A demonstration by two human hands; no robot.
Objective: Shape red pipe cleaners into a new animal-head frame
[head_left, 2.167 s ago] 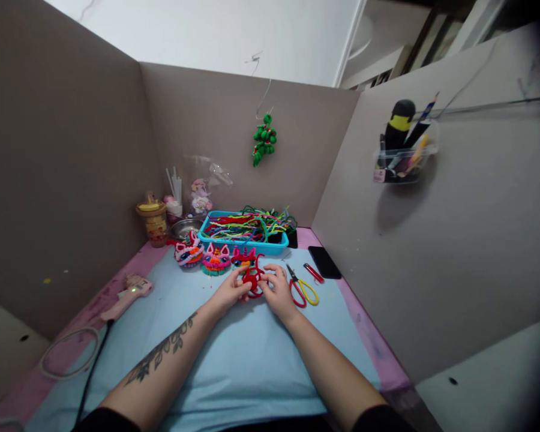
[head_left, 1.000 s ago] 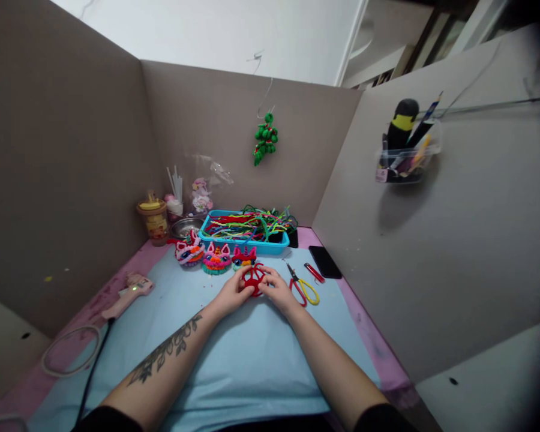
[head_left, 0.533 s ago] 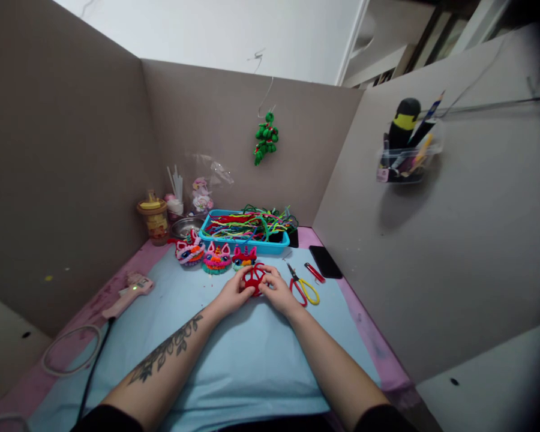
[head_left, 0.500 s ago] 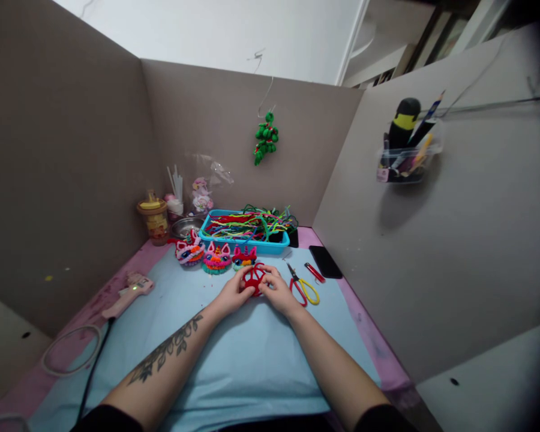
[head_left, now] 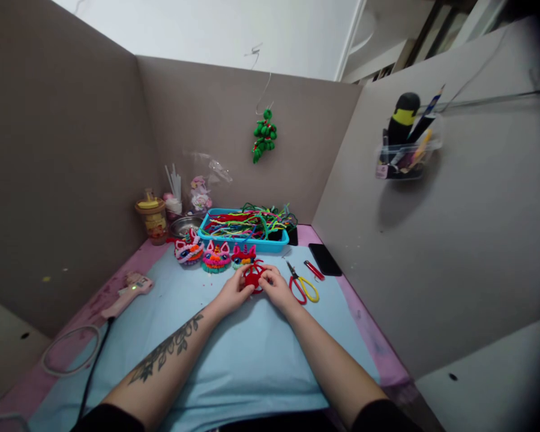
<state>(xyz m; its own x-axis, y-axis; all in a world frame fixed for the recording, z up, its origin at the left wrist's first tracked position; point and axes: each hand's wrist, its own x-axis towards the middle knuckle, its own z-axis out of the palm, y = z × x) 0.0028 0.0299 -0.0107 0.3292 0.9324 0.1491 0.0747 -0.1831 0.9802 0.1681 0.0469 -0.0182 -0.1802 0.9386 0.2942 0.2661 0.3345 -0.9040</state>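
Between my two hands is a red pipe-cleaner frame, rounded, with open gaps and a loose end curling up at its top. My left hand grips its left side, thumb at the lower edge. On the right side my right hand pinches it with thumb and fingers. Just behind stand three colourful fuzzy animal heads: a red and white one, a pink one with a horn and a red one with a horn. Scissors with red and yellow handles lie right of my right hand.
A blue tray of pipe cleaners stands behind the heads. A red cutter and black phone lie at right. At left are a pink glue gun with its cord, a lidded cup and a metal bowl. Grey panels enclose the table.
The red frame has turned slightly in my hands, so more solid red faces me. Both hands keep their hold. The whole view has shifted a little.
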